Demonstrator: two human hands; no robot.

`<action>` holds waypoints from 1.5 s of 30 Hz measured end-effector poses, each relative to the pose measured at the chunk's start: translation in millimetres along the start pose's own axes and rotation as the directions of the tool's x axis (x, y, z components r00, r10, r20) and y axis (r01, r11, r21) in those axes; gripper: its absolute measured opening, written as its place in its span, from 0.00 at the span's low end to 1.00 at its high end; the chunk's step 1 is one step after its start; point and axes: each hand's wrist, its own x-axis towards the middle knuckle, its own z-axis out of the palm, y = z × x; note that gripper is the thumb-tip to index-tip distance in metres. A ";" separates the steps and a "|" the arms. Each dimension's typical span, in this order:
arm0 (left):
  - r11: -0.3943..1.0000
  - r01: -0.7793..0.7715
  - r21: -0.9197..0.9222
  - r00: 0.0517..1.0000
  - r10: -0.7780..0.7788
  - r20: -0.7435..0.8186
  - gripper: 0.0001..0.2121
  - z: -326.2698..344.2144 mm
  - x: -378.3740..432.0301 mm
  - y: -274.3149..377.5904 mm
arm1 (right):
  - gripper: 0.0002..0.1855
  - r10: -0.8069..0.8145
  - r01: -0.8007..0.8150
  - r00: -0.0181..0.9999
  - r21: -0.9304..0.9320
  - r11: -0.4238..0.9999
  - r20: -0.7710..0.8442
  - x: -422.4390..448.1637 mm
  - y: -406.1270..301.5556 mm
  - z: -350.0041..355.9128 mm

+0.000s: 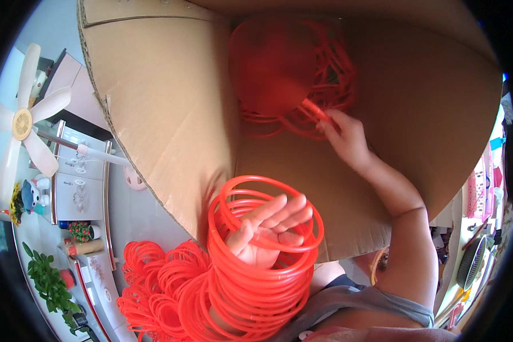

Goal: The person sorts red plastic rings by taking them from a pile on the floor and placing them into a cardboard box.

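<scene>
Many red plastic rings (260, 295) are stacked around my left forearm. My left hand (267, 233) rises through the top of the stack with its palm up and fingers spread, and the uppermost rings cross the palm. Inside a large cardboard box (175, 94), my right hand (346, 137) grips a red ring or rings (314, 111) between thumb and fingers. Beyond it, a heap of red rings (333, 72) lies deep in the box. A blurred red round shape covers part of that heap. Whether it is a disc or rings in motion, I cannot tell.
Bundles of red rings (162, 278) lie on the floor at the lower left, beside the box. A white standing fan (22, 124), a cabinet (85, 184) and a potted plant (49, 278) stand at the left. A pink basket (476, 192) is at the right.
</scene>
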 end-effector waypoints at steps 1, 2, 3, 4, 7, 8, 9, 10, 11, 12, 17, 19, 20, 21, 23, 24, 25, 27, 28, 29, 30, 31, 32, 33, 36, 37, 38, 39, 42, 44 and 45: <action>1.000 0.006 -0.008 1.000 -0.006 0.005 0.30 1.5 4.7 -3.2 | 0.07 -0.148 0.148 0.989 0.006 0.989 -0.009 -15.5 -32.8 -12.1; 0.997 -0.022 0.077 0.994 0.029 -0.101 0.33 5.3 11.3 -8.9 | 0.07 -0.375 0.382 0.924 -0.120 0.916 0.080 -31.0 -55.2 -28.7; 0.983 -0.040 0.177 0.974 0.078 -0.214 0.37 6.3 15.0 -13.3 | 0.07 -0.624 0.627 0.778 -0.027 0.779 0.073 -37.4 -68.7 -29.7; 0.977 -0.128 0.171 0.975 0.155 -0.157 0.41 1.7 16.2 -16.5 | 0.10 -0.743 0.720 0.655 0.184 0.669 0.136 -45.7 -71.2 -25.3; 0.927 -0.224 0.300 0.965 0.254 -0.065 0.42 13.4 -0.1 2.7 | 0.07 -0.804 0.580 0.441 0.557 0.595 0.400 -39.0 -95.7 -1.6; 0.937 -0.297 0.184 0.954 0.284 0.097 0.37 -9.7 2.0 -4.8 | 0.08 -0.776 0.473 0.531 0.640 0.605 0.341 -34.2 -78.1 -0.6; 0.926 -0.272 0.262 0.961 0.277 0.017 0.29 1.0 3.9 -3.7 | 0.10 -0.752 0.361 0.604 0.751 0.553 0.264 -22.5 -48.8 12.2; 0.954 -0.239 0.181 0.971 0.237 0.033 0.26 0.7 3.0 -3.1 | 0.11 -0.514 0.225 0.802 0.642 0.733 0.305 -12.6 -25.5 14.6; 0.971 -0.207 0.118 0.978 0.204 0.045 0.23 0.5 0.8 -2.3 | 0.11 -0.240 0.045 0.924 0.538 0.842 0.298 1.1 4.5 23.8; 0.972 -0.205 0.117 0.979 0.202 0.037 0.23 1.7 1.2 -2.9 | 0.13 -0.097 0.025 0.963 0.272 0.962 0.252 23.2 46.9 44.0; 0.984 -0.158 0.083 0.983 0.150 0.104 0.19 0.0 5.1 -3.6 | 0.13 -0.088 0.178 0.983 -0.697 0.695 0.163 38.4 319.0 109.8; 0.970 -0.245 -0.002 0.969 0.245 0.032 0.22 0.2 2.3 -6.2 | 0.13 0.062 0.106 0.980 -0.766 0.634 0.187 31.4 330.2 125.5; 0.970 -0.242 0.012 0.970 0.241 0.035 0.21 -1.2 -1.1 -3.1 | 0.12 0.043 0.235 0.950 -0.801 0.551 0.308 31.4 312.6 132.6; 0.973 -0.230 0.012 0.972 0.229 0.052 0.21 -2.2 -1.1 -2.0 | 0.11 0.041 0.351 0.911 -0.824 0.445 0.410 31.2 299.9 126.6; 0.985 -0.166 0.055 0.982 0.160 0.100 0.20 -7.3 0.6 2.7 | 0.10 -0.019 0.377 0.910 -0.808 0.453 0.413 24.9 282.5 104.4; 0.987 -0.112 0.111 0.986 0.097 0.137 0.18 -7.8 0.6 4.9 | 0.09 -0.090 0.412 0.902 -0.782 0.467 0.422 25.1 263.1 95.2; 0.987 -0.113 0.111 0.985 0.097 0.142 0.18 -5.5 0.1 3.9 | 0.09 -0.091 0.411 0.903 -0.785 0.463 0.419 24.4 241.5 85.7; 0.982 -0.134 0.136 0.991 0.134 0.007 0.18 1.3 1.1 -0.9 | 0.06 -0.045 0.091 0.995 -0.651 0.754 0.087 24.5 161.0 49.8; 0.982 -0.163 0.099 0.982 0.151 0.116 0.22 -10.7 -0.5 -3.3 | 0.06 -0.048 0.024 0.998 -0.475 0.880 -0.038 22.9 122.7 35.2; 0.984 -0.156 0.089 0.982 0.144 0.124 0.22 -8.0 1.2 -2.5 | 0.07 -0.019 -0.026 0.987 -0.274 0.961 -0.162 18.2 85.7 17.4; 0.993 -0.087 0.081 0.996 0.087 0.005 0.26 -3.3 2.0 0.2 | 0.07 0.082 -0.092 0.993 -0.113 0.989 -0.085 12.4 41.1 -1.4; 0.997 -0.021 0.069 0.993 0.028 -0.115 0.31 0.1 3.3 0.7 | 0.08 0.166 -0.166 0.986 0.049 0.985 0.008 2.4 1.4 -16.9; 0.998 -0.017 0.066 0.994 0.024 -0.108 0.31 1.8 7.6 -2.5 | 0.07 -0.040 0.040 0.999 0.010 0.999 0.026 -15.4 -27.6 -26.6; 0.995 -0.058 0.079 0.984 0.070 -0.162 0.37 2.1 14.0 -8.3 | 0.06 -0.239 0.241 0.969 -0.025 0.970 0.055 -32.0 -46.8 -30.1; 0.973 -0.199 0.117 0.963 0.217 -0.163 0.46 6.0 11.8 -8.0 | 0.07 -0.780 0.720 0.590 0.302 0.625 0.207 -43.7 -84.4 -13.1; 0.974 -0.215 0.072 0.966 0.223 -0.132 0.45 -0.6 15.2 -11.2 | 0.08 -0.785 0.703 0.536 0.350 0.618 0.309 -46.2 -86.4 -13.6; 0.969 -0.246 0.001 0.968 0.246 -0.055 0.42 -3.0 14.9 -14.4 | 0.09 -0.750 0.649 0.519 0.382 0.658 0.409 -48.3 -82.6 -13.1; 0.969 -0.248 0.007 0.967 0.248 -0.057 0.42 -3.5 10.3 -13.6 | 0.09 -0.753 0.649 0.518 0.387 0.655 0.406 -41.4 -75.8 -5.5; 0.948 -0.314 0.055 0.946 0.317 -0.070 0.30 -3.8 -2.2 -7.9 | 0.12 -0.569 0.083 0.752 0.807 0.584 0.334 -1.4 -22.5 31.6; 0.970 -0.242 -0.003 0.968 0.241 -0.073 0.24 2.7 6.1 -9.6 | 0.14 0.006 -0.223 0.938 0.590 0.776 0.346 24.1 49.4 50.2; 0.971 -0.237 -0.006 0.969 0.236 -0.071 0.24 4.3 7.2 -9.8 | 0.13 0.146 -0.237 0.959 0.402 0.885 0.244 36.2 106.0 83.4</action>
